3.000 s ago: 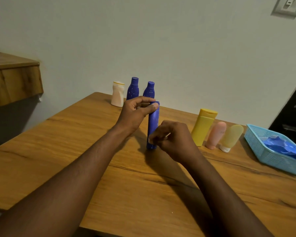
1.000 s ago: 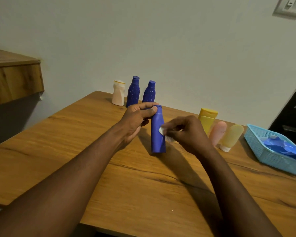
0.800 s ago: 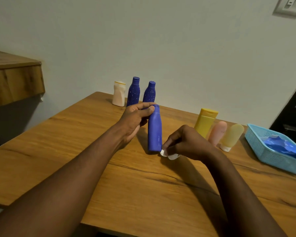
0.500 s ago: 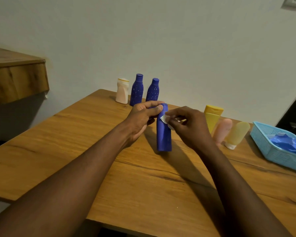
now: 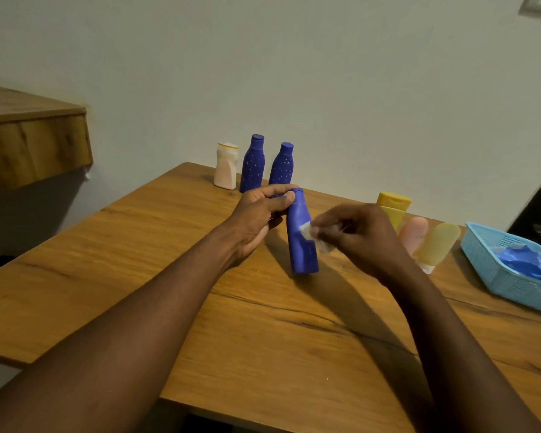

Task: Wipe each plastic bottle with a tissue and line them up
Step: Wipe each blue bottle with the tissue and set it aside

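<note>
A plain blue bottle (image 5: 301,245) stands tilted on the wooden table (image 5: 200,292), its base on the wood. My left hand (image 5: 260,217) grips its cap and neck between thumb and fingers. My right hand (image 5: 353,235) pinches a small white tissue (image 5: 306,231) against the bottle's right side, about mid-height. At the far edge stand a cream bottle (image 5: 226,165) and two speckled blue bottles (image 5: 252,164) (image 5: 282,167) in a row. Behind my right hand are a yellow bottle (image 5: 393,203), a pink tube (image 5: 414,231) and a pale yellow tube (image 5: 436,245).
A light blue plastic basket (image 5: 494,276) holding a crumpled blue item (image 5: 525,260) sits at the table's right side. A wooden shelf (image 5: 28,142) juts out at the left. The wall runs right behind the bottles.
My right hand has rubbed the tissue up and down the blue bottle: low by the base, up near the neck, now mid-body. My left hand kept its hold on the cap.
</note>
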The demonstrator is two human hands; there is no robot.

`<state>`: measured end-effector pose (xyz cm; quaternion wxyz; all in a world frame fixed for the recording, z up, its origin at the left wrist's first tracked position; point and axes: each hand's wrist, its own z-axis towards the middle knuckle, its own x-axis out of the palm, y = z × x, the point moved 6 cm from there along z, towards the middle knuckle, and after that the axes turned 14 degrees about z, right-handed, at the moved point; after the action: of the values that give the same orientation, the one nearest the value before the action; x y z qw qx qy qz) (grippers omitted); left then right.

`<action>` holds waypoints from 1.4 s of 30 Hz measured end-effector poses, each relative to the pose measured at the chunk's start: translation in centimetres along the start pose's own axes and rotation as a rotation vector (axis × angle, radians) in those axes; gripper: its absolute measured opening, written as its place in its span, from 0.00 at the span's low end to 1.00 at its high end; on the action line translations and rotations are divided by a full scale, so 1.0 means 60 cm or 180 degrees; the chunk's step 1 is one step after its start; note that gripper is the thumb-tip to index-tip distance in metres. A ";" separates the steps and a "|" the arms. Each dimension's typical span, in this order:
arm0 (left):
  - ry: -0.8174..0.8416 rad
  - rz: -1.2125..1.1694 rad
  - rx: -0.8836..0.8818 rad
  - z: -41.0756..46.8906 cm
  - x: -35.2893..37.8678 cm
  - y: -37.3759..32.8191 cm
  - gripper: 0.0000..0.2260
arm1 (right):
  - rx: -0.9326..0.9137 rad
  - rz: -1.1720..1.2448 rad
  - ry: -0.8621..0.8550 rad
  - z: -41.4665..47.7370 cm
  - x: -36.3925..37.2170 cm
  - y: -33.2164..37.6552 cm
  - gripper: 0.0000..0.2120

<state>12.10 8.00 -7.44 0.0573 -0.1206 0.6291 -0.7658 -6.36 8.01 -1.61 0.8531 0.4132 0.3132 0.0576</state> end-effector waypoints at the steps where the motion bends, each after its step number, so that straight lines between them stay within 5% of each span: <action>1: 0.0015 0.0015 -0.0003 0.000 0.001 0.000 0.11 | -0.0185 -0.0085 -0.0298 0.003 -0.008 0.002 0.05; 7: 0.0004 -0.0003 -0.0003 0.000 0.005 0.002 0.11 | -0.0071 -0.0419 0.0064 0.007 0.024 -0.002 0.10; 15: -0.0103 -0.0106 -0.0022 0.007 -0.007 0.005 0.13 | 0.1040 -0.0432 0.1550 -0.024 0.033 -0.032 0.10; 21: -0.0095 -0.0120 -0.0058 0.004 -0.002 0.002 0.12 | 0.0261 0.1335 0.0033 -0.009 -0.020 0.014 0.15; 25: -0.0041 -0.0034 -0.0071 0.004 0.002 0.006 0.12 | 0.0563 0.2117 -0.0573 -0.002 0.001 -0.009 0.12; 31: -0.0019 -0.0006 -0.0034 0.006 -0.001 0.009 0.12 | 0.0308 0.0598 -0.0645 -0.004 0.016 -0.037 0.10; 40: -0.0188 -0.0089 -0.0056 0.007 -0.009 0.005 0.12 | 0.0794 -0.0092 0.0649 -0.009 0.036 -0.032 0.13; 42: -0.0211 -0.0113 -0.0070 0.007 -0.011 0.004 0.12 | 0.0643 -0.0195 0.0507 -0.007 0.032 -0.027 0.12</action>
<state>12.83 7.71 -7.68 0.0632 -0.1576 0.6330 -0.7553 -5.35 7.92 -3.94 0.7810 0.4813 0.3966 0.0323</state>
